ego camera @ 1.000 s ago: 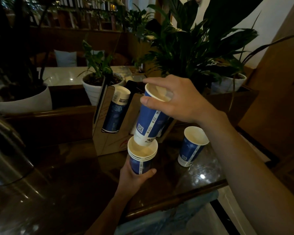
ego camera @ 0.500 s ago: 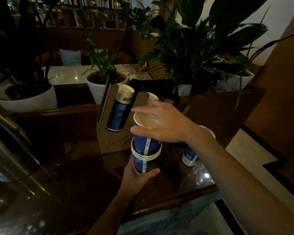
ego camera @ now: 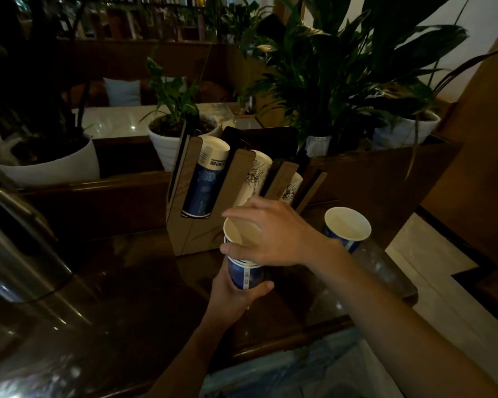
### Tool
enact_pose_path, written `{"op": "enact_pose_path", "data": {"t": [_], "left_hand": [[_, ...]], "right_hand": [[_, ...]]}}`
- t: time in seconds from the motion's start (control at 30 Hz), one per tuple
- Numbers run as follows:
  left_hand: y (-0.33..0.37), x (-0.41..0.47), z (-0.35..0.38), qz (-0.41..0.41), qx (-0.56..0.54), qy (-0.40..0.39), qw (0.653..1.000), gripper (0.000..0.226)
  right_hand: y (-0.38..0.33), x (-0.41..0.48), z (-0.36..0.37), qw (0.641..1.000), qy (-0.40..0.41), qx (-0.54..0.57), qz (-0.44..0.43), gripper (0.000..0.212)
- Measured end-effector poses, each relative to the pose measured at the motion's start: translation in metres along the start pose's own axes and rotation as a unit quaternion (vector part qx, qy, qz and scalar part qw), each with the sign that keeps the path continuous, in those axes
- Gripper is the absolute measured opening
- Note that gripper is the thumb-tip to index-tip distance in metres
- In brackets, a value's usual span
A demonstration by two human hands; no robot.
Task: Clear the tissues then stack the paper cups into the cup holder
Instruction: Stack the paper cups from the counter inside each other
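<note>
Top cup now nested; both hands (ego camera: 273,239) grip the stack (ego camera: 246,275)

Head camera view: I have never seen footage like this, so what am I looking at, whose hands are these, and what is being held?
There is no machine here. A person wears the camera on the head, so it looks down at their own bare hands. The left hand grips a stack of blue paper cups from below; the right hand holds the top cup's rim. One loose cup stands on the dark counter. Behind is a cardboard cup holder with cups already in its slots. No tissues are visible.
</note>
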State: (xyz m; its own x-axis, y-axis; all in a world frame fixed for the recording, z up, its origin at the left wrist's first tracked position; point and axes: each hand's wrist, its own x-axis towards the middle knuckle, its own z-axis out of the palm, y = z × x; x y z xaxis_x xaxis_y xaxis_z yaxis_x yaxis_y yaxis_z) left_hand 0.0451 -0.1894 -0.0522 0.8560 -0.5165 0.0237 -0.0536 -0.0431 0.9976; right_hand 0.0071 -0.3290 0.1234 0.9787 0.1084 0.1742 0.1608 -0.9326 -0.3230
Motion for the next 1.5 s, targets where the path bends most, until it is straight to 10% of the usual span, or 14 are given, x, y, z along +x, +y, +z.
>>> {"op": "enact_pose_path", "data": {"t": [0.8,1.5], "left_hand": [[-0.001,0.003,0.001,-0.004,0.017,0.001,1.0,0.077],[-0.002,0.001,0.002,0.014,0.01,0.018,1.0,0.073]], "right_hand": [[-0.002,0.005,0.004,0.997,-0.075,0.003,-0.034,0.078],[-0.02,0.027,0.02,0.985,-0.107,-0.091,-0.102,0.018]]}}
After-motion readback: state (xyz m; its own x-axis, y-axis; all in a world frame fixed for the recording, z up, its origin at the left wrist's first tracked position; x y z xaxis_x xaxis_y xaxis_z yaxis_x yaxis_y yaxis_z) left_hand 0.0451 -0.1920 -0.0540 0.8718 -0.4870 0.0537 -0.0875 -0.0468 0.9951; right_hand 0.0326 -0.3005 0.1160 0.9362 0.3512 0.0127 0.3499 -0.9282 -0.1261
